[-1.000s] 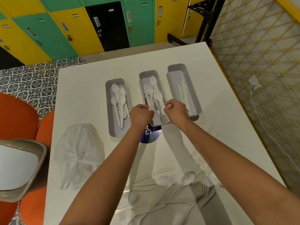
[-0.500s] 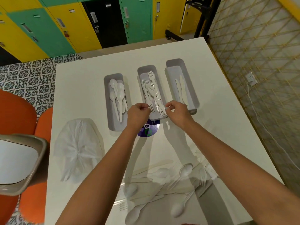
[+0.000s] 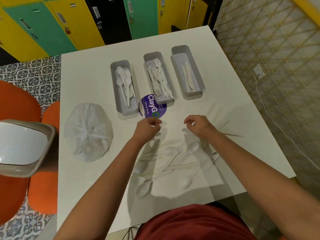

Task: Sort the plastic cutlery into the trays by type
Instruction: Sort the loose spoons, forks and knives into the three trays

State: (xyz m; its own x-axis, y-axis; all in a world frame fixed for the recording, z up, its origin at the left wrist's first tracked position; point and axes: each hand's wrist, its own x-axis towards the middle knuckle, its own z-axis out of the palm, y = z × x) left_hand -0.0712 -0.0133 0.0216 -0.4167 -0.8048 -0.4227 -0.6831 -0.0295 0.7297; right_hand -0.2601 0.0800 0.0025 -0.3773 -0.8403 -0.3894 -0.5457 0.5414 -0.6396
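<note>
Three grey trays stand side by side at the far half of the white table. The left tray (image 3: 114,87) holds spoons, the middle tray (image 3: 147,59) holds forks, the right tray (image 3: 199,78) holds knives. A loose pile of white cutlery (image 3: 173,161) lies near the front edge, mixing spoons, forks and knives. My left hand (image 3: 147,129) hovers between the trays and the pile with fingers loosely curled, holding nothing. Level with it, my right hand (image 3: 199,126) is also loosely curled and empty.
A knotted clear plastic bag (image 3: 88,132) lies on the table's left side. A purple round sticker (image 3: 153,109) sits under the middle tray's near end. Pale sticks (image 3: 214,113) lie right of my right hand. Orange seats (image 3: 17,110) and a bin lid (image 3: 22,146) stand left of the table.
Both hands have drawn back from the near end of the fork tray toward me and now hover over the table between the trays and the pile, holding nothing.
</note>
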